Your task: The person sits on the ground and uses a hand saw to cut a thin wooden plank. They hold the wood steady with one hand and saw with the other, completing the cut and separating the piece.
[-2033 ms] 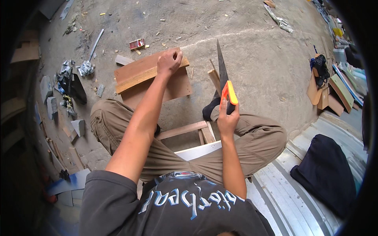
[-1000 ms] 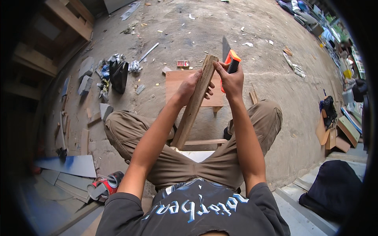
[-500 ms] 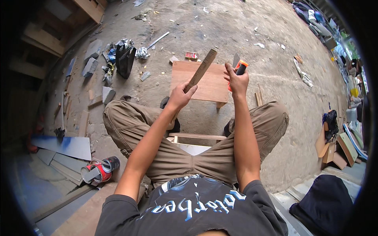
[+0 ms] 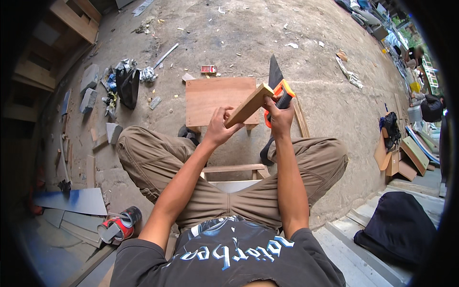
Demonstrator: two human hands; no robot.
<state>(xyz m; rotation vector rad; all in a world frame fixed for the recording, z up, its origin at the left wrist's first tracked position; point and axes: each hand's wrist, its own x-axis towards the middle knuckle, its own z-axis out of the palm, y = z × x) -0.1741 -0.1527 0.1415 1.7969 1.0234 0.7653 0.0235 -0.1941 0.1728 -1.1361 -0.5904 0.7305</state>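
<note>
My left hand (image 4: 220, 128) is closed round the near end of a short wooden board (image 4: 249, 105), which slants up to the right over a low wooden stool (image 4: 210, 93). My right hand (image 4: 281, 118) grips the black and orange handle of a handsaw (image 4: 276, 75), its blade pointing away from me. The thumb side of that hand meets the board's far end. Board and saw handle lie close together there. Part of the board's near end is hidden by my left fingers.
A wooden strip (image 4: 301, 119) lies right of the stool. Beyond it is a small red box (image 4: 209, 69). Left stand a black bag (image 4: 128, 87) and grey blocks (image 4: 89, 77). Paint cans (image 4: 129, 217) are by my left side, a dark cloth bundle (image 4: 397, 234) at right.
The board has turned and tilted, its far end now at my right hand. The saw blade shows more and points further outward. My view has shifted slightly right.
</note>
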